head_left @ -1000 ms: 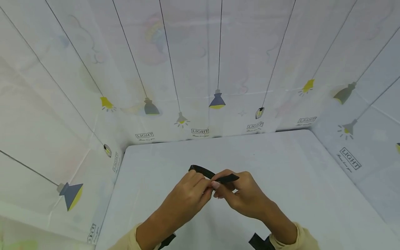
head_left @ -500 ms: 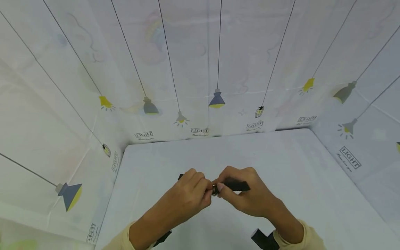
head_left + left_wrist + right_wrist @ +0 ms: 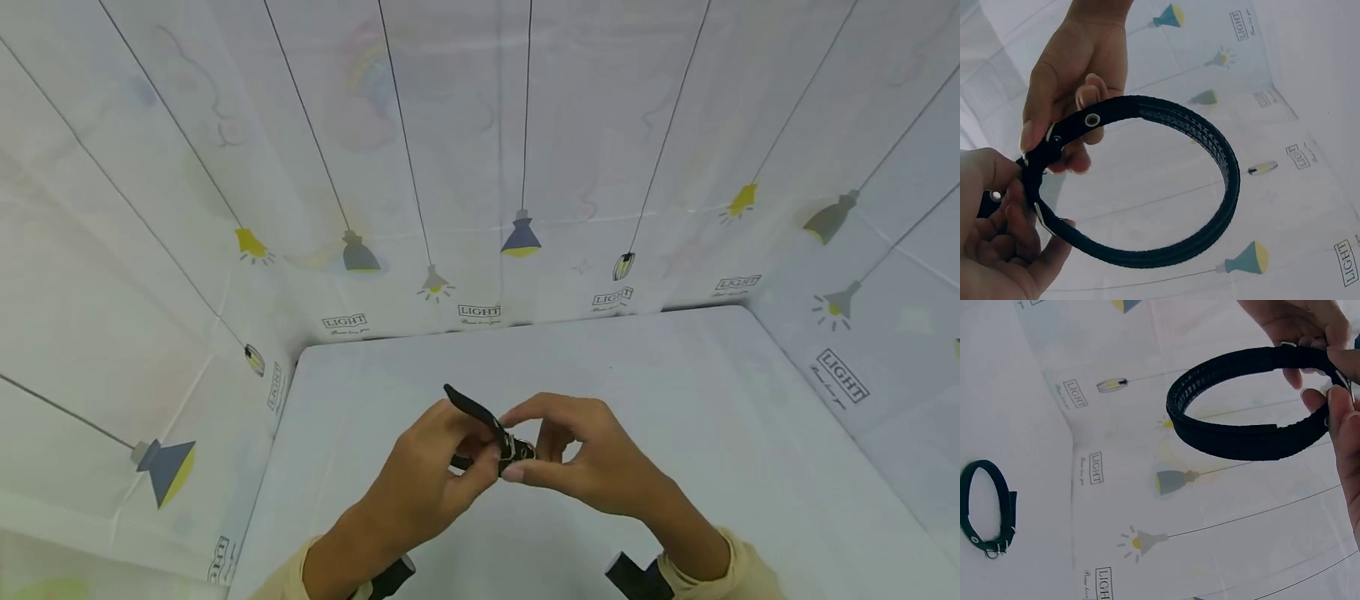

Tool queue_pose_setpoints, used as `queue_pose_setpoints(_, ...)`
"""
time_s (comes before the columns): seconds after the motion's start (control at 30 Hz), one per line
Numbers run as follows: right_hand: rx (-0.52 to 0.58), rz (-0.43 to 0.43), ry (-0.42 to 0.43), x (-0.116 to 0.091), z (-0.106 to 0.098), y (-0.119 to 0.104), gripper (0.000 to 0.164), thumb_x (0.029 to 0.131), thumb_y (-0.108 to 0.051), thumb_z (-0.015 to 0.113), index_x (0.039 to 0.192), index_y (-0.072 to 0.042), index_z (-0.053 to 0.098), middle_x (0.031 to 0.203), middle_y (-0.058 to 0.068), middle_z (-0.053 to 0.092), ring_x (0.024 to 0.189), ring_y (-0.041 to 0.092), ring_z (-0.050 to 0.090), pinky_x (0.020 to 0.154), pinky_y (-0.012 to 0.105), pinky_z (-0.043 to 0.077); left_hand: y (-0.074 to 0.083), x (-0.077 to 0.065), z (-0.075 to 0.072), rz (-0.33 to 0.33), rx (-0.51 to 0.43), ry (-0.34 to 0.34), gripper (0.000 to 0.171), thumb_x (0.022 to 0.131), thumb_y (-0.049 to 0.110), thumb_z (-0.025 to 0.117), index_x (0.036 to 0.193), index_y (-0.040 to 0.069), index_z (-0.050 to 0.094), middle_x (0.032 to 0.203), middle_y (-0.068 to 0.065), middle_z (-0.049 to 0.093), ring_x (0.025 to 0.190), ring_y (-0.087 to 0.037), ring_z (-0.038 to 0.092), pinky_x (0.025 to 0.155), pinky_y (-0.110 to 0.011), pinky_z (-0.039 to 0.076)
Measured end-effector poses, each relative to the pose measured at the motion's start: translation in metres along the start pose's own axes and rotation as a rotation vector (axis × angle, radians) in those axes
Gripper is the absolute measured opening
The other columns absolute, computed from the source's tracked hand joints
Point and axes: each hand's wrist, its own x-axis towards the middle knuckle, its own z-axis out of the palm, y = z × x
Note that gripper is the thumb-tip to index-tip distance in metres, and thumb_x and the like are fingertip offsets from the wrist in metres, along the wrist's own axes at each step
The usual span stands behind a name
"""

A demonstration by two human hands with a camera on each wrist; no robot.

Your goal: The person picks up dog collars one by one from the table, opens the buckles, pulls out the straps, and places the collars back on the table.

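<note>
A black pet collar (image 3: 472, 406), looped round, hangs between both hands above the white table. My left hand (image 3: 431, 467) pinches it beside the metal buckle (image 3: 512, 448), and one strap end sticks up past the fingers. With thumb and fingertips, my right hand (image 3: 585, 454) holds the buckle end near a metal ring. In the left wrist view the loop (image 3: 1147, 257) is wide, with a metal eyelet (image 3: 1092, 120) near the right fingers. The right wrist view shows the same loop (image 3: 1235, 444), its ends partly hidden by the hands.
A second black collar (image 3: 1007, 515) with metal fittings lies on the white surface in the right wrist view. The white table (image 3: 675, 375) is bordered by walls (image 3: 465, 167) of printed sheeting with lamp drawings. Dark camera mounts (image 3: 633, 575) sit at both wrists.
The strap end that pointed right in my right hand now stands up at the left hand. My right fingers have spread and hold the collar by its buckle end; the buckle has come into view.
</note>
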Motion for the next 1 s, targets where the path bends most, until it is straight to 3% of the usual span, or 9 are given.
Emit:
queue_pose_setpoints(0.13, -0.041, -0.076, 0.035, 0.000, 0.003, 0.003, 0.025, 0.083, -0.004, 0.081, 0.105, -0.014, 0.073, 0.086, -0.004, 0.072, 0.059, -0.005, 0.054, 0.051, 0.014, 0.049, 0.002, 0.000, -0.001, -0.083, -0.062, -0.002, 0.009, 0.092, 0.002, 0.064, 0.101, 0.005, 0.063, 0.095, -0.002, 0.059, 0.086, -0.008, 0.065, 0.075, -0.013, 0.055)
queue_pose_setpoints(0.27, -0.051, -0.118, 0.060, 0.001, 0.003, 0.003, 0.024, 0.083, 0.000, 0.079, 0.104, -0.011, 0.075, 0.087, -0.001, 0.074, 0.060, -0.005, 0.055, 0.053, 0.014, 0.051, 0.002, 0.001, -0.002, -0.108, -0.077, 0.024, 0.008, 0.093, 0.002, 0.063, 0.100, 0.006, 0.062, 0.094, 0.000, 0.058, 0.085, -0.007, 0.062, 0.074, -0.018, 0.055)
queue_pose_setpoints(0.33, -0.049, -0.122, 0.072, 0.001, 0.003, 0.003, 0.024, 0.083, 0.002, 0.077, 0.105, -0.009, 0.075, 0.088, 0.001, 0.075, 0.059, -0.004, 0.057, 0.054, 0.015, 0.052, 0.001, 0.000, -0.001, -0.120, -0.069, 0.032, 0.009, 0.095, 0.003, 0.063, 0.103, 0.006, 0.062, 0.100, -0.001, 0.058, 0.093, -0.009, 0.059, 0.081, -0.022, 0.054)
queue_pose_setpoints(0.5, -0.038, -0.111, 0.097, -0.001, 0.001, 0.003, 0.024, 0.083, 0.005, 0.075, 0.103, -0.009, 0.075, 0.084, 0.002, 0.075, 0.057, -0.002, 0.059, 0.054, 0.016, 0.053, 0.000, 0.001, -0.001, -0.153, -0.064, 0.001, 0.013, 0.099, 0.006, 0.062, 0.112, 0.006, 0.061, 0.109, 0.000, 0.063, 0.106, -0.012, 0.060, 0.090, -0.030, 0.053)
queue_pose_setpoints(0.77, 0.009, -0.083, 0.065, -0.002, -0.002, 0.003, 0.025, 0.086, 0.006, 0.071, 0.107, -0.008, 0.073, 0.084, 0.004, 0.075, 0.057, 0.000, 0.061, 0.050, 0.016, 0.049, 0.001, 0.001, -0.003, -0.209, -0.181, -0.037, 0.017, 0.098, 0.011, 0.066, 0.113, 0.005, 0.062, 0.106, -0.001, 0.070, 0.098, -0.010, 0.068, 0.084, -0.029, 0.057)
queue_pose_setpoints(1.0, 0.063, 0.011, -0.019, -0.007, -0.012, 0.006, 0.041, 0.079, -0.001, 0.083, 0.118, -0.006, 0.070, 0.075, -0.002, 0.069, 0.058, 0.004, 0.058, 0.051, 0.021, 0.050, 0.002, 0.001, -0.002, -0.166, -0.174, 0.023, 0.029, 0.086, 0.014, 0.078, 0.113, 0.004, 0.071, 0.115, -0.006, 0.073, 0.103, -0.014, 0.072, 0.088, -0.027, 0.057)
